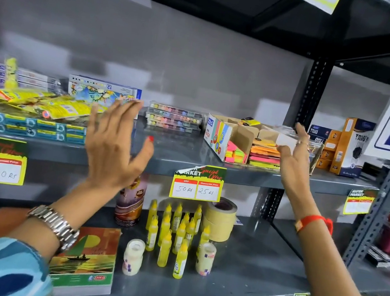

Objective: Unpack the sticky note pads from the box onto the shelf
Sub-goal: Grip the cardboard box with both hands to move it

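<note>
An open cardboard box (217,136) lies on the upper grey shelf (175,152), right of centre. Neon pink, green and orange sticky note pads (263,154) are stacked inside it, and a yellow pad (251,121) sticks up at its back. My right hand (296,152) is at the box's right end, thumb and fingers closed around a white flap of the box. My left hand (114,144) hovers in front of the shelf, left of the box, fingers spread and holding nothing.
Left of the box lie clear cases of coloured pieces (174,118), a crayon pack (103,92) and yellow packets (41,101). Orange boxes (348,147) stand to the right. The lower shelf holds glue bottles (174,232), tape rolls (220,219) and a notebook (87,259).
</note>
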